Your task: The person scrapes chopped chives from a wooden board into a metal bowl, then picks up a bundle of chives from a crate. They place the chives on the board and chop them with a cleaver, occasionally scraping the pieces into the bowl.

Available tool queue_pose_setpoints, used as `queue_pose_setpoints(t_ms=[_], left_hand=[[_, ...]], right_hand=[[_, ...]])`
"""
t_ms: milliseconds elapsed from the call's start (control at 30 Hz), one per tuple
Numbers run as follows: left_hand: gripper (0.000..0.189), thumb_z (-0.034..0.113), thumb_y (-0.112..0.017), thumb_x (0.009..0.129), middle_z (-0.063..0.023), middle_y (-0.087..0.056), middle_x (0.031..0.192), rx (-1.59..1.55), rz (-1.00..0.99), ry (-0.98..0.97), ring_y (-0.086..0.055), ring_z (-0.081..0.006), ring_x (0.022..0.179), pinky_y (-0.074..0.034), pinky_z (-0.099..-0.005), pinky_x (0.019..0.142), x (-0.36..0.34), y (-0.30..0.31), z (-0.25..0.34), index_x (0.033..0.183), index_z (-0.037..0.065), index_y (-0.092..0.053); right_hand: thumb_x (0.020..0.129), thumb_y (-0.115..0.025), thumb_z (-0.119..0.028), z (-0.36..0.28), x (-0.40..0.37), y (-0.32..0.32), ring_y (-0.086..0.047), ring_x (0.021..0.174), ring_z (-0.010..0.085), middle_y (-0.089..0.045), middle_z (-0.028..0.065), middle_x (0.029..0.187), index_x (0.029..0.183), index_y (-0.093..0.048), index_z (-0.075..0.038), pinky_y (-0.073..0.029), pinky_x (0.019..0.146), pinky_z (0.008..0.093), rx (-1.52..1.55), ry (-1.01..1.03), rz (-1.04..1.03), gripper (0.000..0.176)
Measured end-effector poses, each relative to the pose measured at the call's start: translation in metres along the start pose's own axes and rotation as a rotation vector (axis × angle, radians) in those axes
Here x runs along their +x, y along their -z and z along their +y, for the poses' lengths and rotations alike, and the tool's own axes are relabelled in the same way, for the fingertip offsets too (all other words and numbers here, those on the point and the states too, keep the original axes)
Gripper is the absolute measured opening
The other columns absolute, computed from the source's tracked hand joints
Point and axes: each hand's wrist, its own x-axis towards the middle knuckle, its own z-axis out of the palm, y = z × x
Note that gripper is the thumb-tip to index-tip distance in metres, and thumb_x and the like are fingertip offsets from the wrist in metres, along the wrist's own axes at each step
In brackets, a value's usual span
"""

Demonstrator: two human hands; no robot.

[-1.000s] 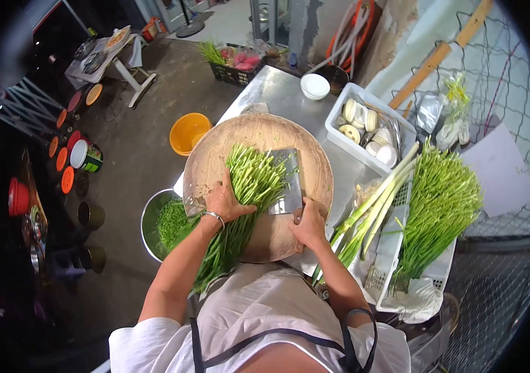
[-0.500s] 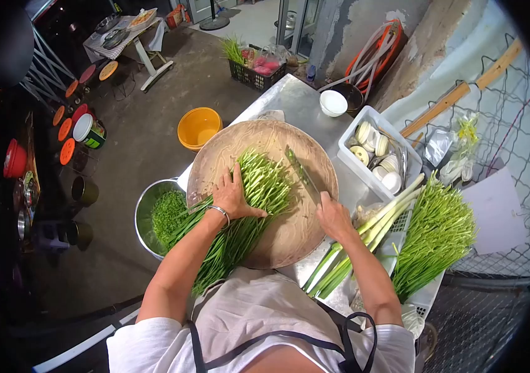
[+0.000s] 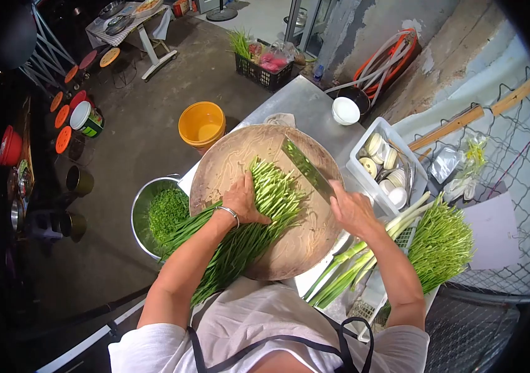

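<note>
A thick bunch of garlic chives [image 3: 275, 196] lies across the round wooden chopping board [image 3: 305, 248], pale cut ends towards the far right. My left hand [image 3: 244, 200] grips the bunch from above, fingers on one side and thumb on the other; its long green leaves trail over the board's near-left edge. In my right hand [image 3: 353, 211], at the board's right side, is the handle of a cleaver [image 3: 305, 165]. Green bits stick to the blade, which is apart from the bunch. Chopped greens [image 3: 168, 214] fill part of a metal bowl [image 3: 138, 233] left of the board.
Right of the board, a clear plastic bin [image 3: 364, 168] holds round lidded containers. Spring onions [image 3: 364, 255] and another chive bunch [image 3: 442, 242] lie nearer me. A white bowl [image 3: 345, 111] stands on the metal table [image 3: 302, 102]. Beyond the board are an orange bucket [image 3: 202, 124] and a black crate [image 3: 262, 76].
My right hand and the cleaver have moved up and away from the bunch, the blade now showing its flat side. My left hand keeps its hold on the chives. The view has shifted slightly.
</note>
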Motion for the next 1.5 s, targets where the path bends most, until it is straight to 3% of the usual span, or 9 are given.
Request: queue_pose_setpoints(t_ms=[267, 400, 567, 733, 933, 1100, 1200, 1400, 1500], left_hand=[[0.143, 0.049, -0.095, 0.056, -0.0134, -0.017, 0.172, 0.054, -0.062, -0.019, -0.032, -0.054, 0.146, -0.043, -0.0692, 0.107, 0.006, 0.001, 0.005, 0.165, 0.01, -0.011], [0.14, 0.048, -0.095, 0.057, -0.0136, -0.015, 0.172, 0.093, -0.103, 0.034, -0.03, -0.0522, 0.148, -0.04, -0.0737, 0.107, 0.006, 0.006, 0.015, 0.165, 0.01, -0.014], [0.139, 0.048, -0.095, 0.056, -0.0123, -0.014, 0.172, 0.117, -0.081, 0.029, -0.023, -0.0473, 0.153, -0.038, -0.0771, 0.107, 0.004, 0.005, 0.016, 0.164, 0.009, -0.016], [0.14, 0.047, -0.095, 0.056, -0.0129, -0.016, 0.172, 0.081, -0.112, 0.006, -0.022, -0.0451, 0.154, -0.04, -0.0659, 0.113, 0.005, 0.01, 0.014, 0.164, 0.006, -0.016], [0.139, 0.052, -0.094, 0.055, -0.0137, -0.018, 0.171, 0.088, -0.113, -0.004, -0.022, -0.0417, 0.155, -0.038, -0.0671, 0.113, 0.006, 0.013, 0.012, 0.162, 0.005, -0.019], [0.157, 0.059, -0.095, 0.049, -0.0224, -0.025, 0.167, 0.03, -0.012, -0.06, -0.022, -0.0375, 0.156, -0.013, -0.0636, 0.125, 0.003, 0.007, 0.003, 0.162, -0.001, -0.006], [0.157, 0.063, -0.095, 0.046, -0.0227, -0.033, 0.162, 0.021, -0.008, -0.074, -0.03, -0.0347, 0.153, -0.014, -0.0633, 0.124, 0.007, 0.007, 0.001, 0.162, -0.001, -0.011], [0.157, 0.072, -0.091, 0.045, -0.024, -0.03, 0.163, 0.177, -0.142, 0.004, -0.021, -0.0385, 0.155, -0.01, -0.0586, 0.125, 0.013, 0.026, 0.012, 0.16, -0.006, -0.017], [0.155, 0.073, -0.09, 0.046, -0.0252, -0.027, 0.164, 0.387, -0.029, -0.07, -0.015, -0.0407, 0.156, -0.013, -0.059, 0.125, 0.012, 0.022, 0.017, 0.158, -0.008, -0.02]], right_hand=[[0.1, -0.052, -0.014, 0.0, 0.038, -0.024, -0.07, 0.078, 0.0471, -0.07, 0.025, 0.08, 0.126, -0.047, -0.003, -0.052, 0.071, 0.0607, -0.067, 0.104, -0.042, 0.029], [0.101, -0.051, -0.015, 0.023, 0.054, -0.083, -0.07, 0.078, 0.0471, -0.07, 0.0255, 0.08, 0.122, -0.047, -0.002, -0.052, 0.071, 0.0611, -0.053, 0.105, -0.036, 0.025], [0.101, -0.052, -0.018, 0.028, 0.061, -0.062, -0.069, 0.079, 0.0488, -0.069, 0.0272, 0.081, 0.12, -0.047, -0.002, -0.052, 0.073, 0.0599, 0.031, 0.042, -0.056, 0.026], [0.1, -0.052, -0.016, -0.002, 0.042, -0.006, -0.068, 0.078, 0.0504, -0.068, 0.0282, 0.079, 0.123, -0.047, -0.001, -0.052, 0.075, 0.0608, -0.032, 0.105, -0.013, 0.028], [0.1, -0.052, -0.015, 0.022, 0.067, -0.079, -0.066, 0.075, 0.0521, -0.067, 0.0293, 0.075, 0.116, -0.047, 0.001, -0.051, 0.072, 0.0613, -0.006, 0.175, -0.015, 0.022], [0.1, -0.054, -0.017, 0.025, 0.056, -0.084, -0.065, 0.077, 0.0539, -0.066, 0.0313, 0.076, 0.115, -0.047, 0.001, -0.05, 0.072, 0.0612, 0.117, 0.127, 0.063, 0.024], [0.1, -0.055, -0.017, 0.031, 0.059, -0.086, -0.065, 0.078, 0.0536, -0.067, 0.0311, 0.078, 0.117, -0.047, 0.0, -0.05, 0.073, 0.0616, 0.144, 0.105, 0.073, 0.025], [0.1, -0.055, -0.021, 0.016, 0.053, -0.033, -0.066, 0.081, 0.0524, -0.068, 0.0286, 0.082, 0.12, -0.048, -0.004, -0.049, 0.074, 0.0621, 0.056, 0.072, 0.03, 0.027], [0.099, -0.056, -0.023, 0.006, 0.043, -0.014, -0.065, 0.082, 0.0517, -0.069, 0.0276, 0.084, 0.119, -0.05, -0.005, -0.049, 0.073, 0.061, 0.019, 0.098, 0.012, 0.027]])
